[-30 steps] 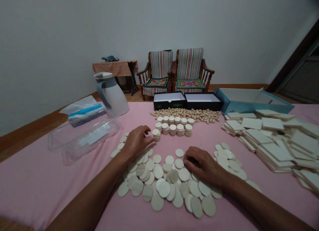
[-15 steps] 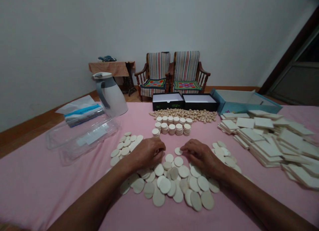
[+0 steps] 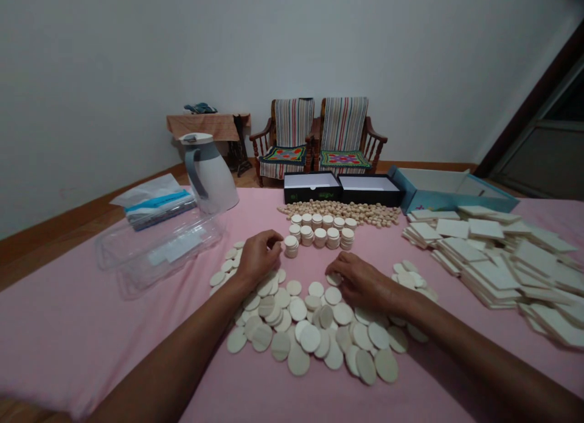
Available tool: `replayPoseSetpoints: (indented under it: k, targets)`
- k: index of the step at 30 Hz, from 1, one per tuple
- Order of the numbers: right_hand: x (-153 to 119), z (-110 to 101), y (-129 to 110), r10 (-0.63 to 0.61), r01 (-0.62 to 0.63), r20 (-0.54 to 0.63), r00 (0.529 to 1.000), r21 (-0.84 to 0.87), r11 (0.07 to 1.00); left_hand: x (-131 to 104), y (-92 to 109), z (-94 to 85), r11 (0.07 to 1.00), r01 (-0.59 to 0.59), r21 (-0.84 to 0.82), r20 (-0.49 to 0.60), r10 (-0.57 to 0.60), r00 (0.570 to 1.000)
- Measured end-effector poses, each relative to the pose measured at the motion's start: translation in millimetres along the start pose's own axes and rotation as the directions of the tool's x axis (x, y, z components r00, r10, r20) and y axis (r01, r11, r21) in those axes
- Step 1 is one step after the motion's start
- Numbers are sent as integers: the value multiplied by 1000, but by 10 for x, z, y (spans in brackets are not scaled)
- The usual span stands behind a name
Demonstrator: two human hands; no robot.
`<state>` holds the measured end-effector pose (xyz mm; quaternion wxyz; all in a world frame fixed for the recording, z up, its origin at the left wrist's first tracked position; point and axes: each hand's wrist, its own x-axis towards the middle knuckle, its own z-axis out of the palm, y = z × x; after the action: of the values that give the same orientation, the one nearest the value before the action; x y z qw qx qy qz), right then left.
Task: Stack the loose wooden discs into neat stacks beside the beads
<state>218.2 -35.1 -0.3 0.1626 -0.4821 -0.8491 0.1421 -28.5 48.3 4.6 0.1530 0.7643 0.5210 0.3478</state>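
Many pale round wooden discs (image 3: 310,338) lie loose and overlapping on the pink cloth (image 3: 255,398). Beyond them stand two rows of short disc stacks (image 3: 320,237). My left hand (image 3: 261,258) is just left of the nearest stack (image 3: 291,246), thumb and fingers curled apart with nothing visible between them. My right hand (image 3: 360,280) is closed, its fingertips on a single disc (image 3: 334,279) near the top of the loose pile; the fingers partly cover that disc.
Small wooden pieces (image 3: 342,211) lie before two black boxes (image 3: 312,188). Square wooden tiles (image 3: 488,265) and a blue box (image 3: 451,192) are at right. At left are a jug (image 3: 212,179), clear plastic trays (image 3: 168,249) and a tissue pack (image 3: 157,204).
My left hand has moved forward and left from above the loose discs to beside the nearest stack. My right hand has closed over the single disc. The view has shifted slightly.
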Motion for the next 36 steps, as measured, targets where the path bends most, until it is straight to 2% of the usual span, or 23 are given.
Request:
replayPoseSetpoints:
  k: [5, 12, 19, 24, 32, 36]
  targets:
    - [85, -41, -81, 94, -93, 18, 995, -73, 993, -5, -66, 69, 999, 22, 25, 36, -23, 999]
    - [446, 30, -258, 215, -226, -82, 973, -181, 957, -1, -102, 91, 999, 17, 35, 70, -19, 997]
    - [668, 150, -396, 230, -253, -108, 967, -318, 914, -14, -87, 88, 999, 9, 32, 69, -11, 998]
    - [718, 145, -461, 293, -306, -91, 952, -325, 895, -22, -91, 86, 999, 1, 39, 67, -4, 998]
    - [721, 176, -445, 280, -290, -77, 957, -335, 897, -21, -81, 84, 999, 8, 44, 76, -12, 997]
    - [585, 45, -421, 271, -282, -79, 959, -293, 913, -24, -76, 82, 998, 1, 58, 75, -5, 997]
